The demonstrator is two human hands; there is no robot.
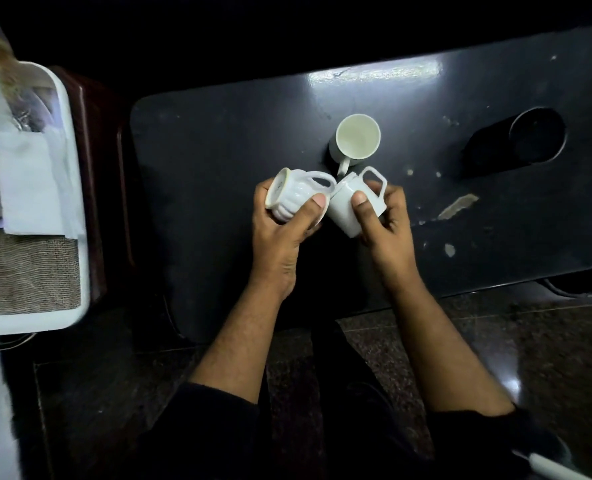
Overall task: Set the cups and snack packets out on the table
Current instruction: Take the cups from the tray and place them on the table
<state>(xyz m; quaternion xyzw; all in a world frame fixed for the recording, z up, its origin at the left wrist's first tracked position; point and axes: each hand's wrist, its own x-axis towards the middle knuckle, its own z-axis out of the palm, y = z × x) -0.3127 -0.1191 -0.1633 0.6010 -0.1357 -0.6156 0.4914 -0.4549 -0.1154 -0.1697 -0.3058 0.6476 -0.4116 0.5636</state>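
A plain white cup (356, 138) stands upright on the dark table (218, 150), its handle toward me. Just in front of it I hold two more white cups above the table. My left hand (284, 233) grips a ribbed cup (287, 195) tilted on its side, base to the left. My right hand (381, 220) grips a smooth cup (350, 206) with a square handle, also tilted. The two held cups touch at their rims. Snack packets lie blurred in a white tray (69, 188) at the left.
The white tray rests on a brown stand (97, 161) left of the table and holds a white napkin (34, 188) and a woven cloth (24, 271). A dark round container (530, 136) lies on the table's right part. Stone floor lies below.
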